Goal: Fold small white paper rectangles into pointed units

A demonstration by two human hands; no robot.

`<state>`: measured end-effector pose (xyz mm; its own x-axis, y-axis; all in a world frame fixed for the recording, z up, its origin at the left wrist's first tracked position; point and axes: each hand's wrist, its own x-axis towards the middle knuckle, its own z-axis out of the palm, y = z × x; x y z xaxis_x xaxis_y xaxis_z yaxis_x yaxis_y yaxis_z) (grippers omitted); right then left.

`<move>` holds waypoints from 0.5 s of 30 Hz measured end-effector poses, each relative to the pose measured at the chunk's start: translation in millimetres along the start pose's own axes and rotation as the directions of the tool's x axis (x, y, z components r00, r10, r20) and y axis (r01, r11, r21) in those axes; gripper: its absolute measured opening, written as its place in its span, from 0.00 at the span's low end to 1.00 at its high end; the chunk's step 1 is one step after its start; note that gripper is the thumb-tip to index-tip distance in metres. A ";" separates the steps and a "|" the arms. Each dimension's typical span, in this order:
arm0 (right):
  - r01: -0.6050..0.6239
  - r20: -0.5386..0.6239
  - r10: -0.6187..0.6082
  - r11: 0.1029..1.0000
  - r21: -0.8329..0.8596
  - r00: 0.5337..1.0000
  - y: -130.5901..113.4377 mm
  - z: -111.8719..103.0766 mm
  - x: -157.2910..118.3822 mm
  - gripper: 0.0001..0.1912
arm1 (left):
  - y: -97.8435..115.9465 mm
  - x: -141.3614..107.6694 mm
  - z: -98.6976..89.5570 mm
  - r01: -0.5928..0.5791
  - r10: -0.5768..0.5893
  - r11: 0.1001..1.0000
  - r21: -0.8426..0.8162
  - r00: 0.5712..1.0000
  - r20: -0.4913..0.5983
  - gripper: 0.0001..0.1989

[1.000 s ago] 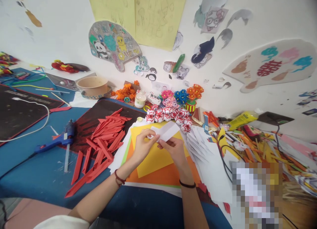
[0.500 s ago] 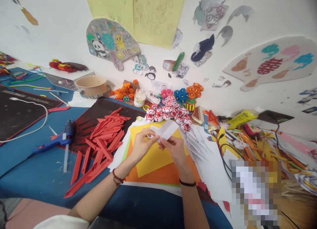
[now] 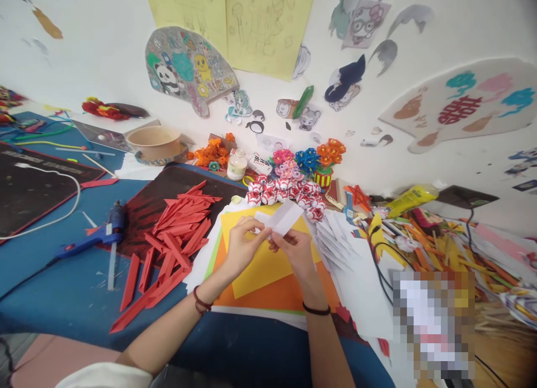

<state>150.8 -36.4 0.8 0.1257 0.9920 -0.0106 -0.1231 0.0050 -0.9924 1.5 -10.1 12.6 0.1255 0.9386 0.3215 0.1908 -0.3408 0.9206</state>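
Observation:
A small folded piece of white paper [image 3: 286, 218] is pinched between my two hands. My left hand [image 3: 245, 243] is closed on its left part, thumb and fingertips together. On its lower right side my right hand [image 3: 295, 255] grips it the same way. Both hands are over yellow paper [image 3: 251, 276], which lies on orange paper [image 3: 268, 304]. Left of them is a pile of folded red paper strips [image 3: 180, 231]. Several white paper strips [image 3: 333, 245] fan out to the right. Red-and-white paper balls [image 3: 277, 192] sit just beyond the hands.
At left lies a blue glue gun [image 3: 100, 234] with its cord. Along the wall stand a beige bowl [image 3: 154, 144], a glue bottle [image 3: 237, 165] and flowers [image 3: 308, 163]. Paper scraps [image 3: 436, 242] and a yellow bottle [image 3: 413, 200] crowd the right. Part of the lower right is pixelated.
Both hands keep their hold on the white paper, with hardly any movement. The view has shifted very slightly.

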 end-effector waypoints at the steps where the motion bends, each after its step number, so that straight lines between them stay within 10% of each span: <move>1: 0.008 -0.015 -0.008 1.000 -0.002 1.000 0.0 0.8 -0.2 0.12 | 0.0 -0.3 0.3 -0.009 0.009 1.000 0.010 1.000 -0.002 0.10; 15: 0.035 -0.078 -0.033 0.999 0.025 0.996 0.0 -0.1 0.6 0.07 | 6.9 1.2 -4.4 0.047 -0.047 0.999 0.007 0.980 0.192 0.17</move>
<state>150.9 -35.8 0.8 0.2065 0.9784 0.0129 -0.1433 0.0433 -0.9887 -1.3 -11.1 20.3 0.3014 0.9256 0.2291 0.2034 -0.2972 0.9329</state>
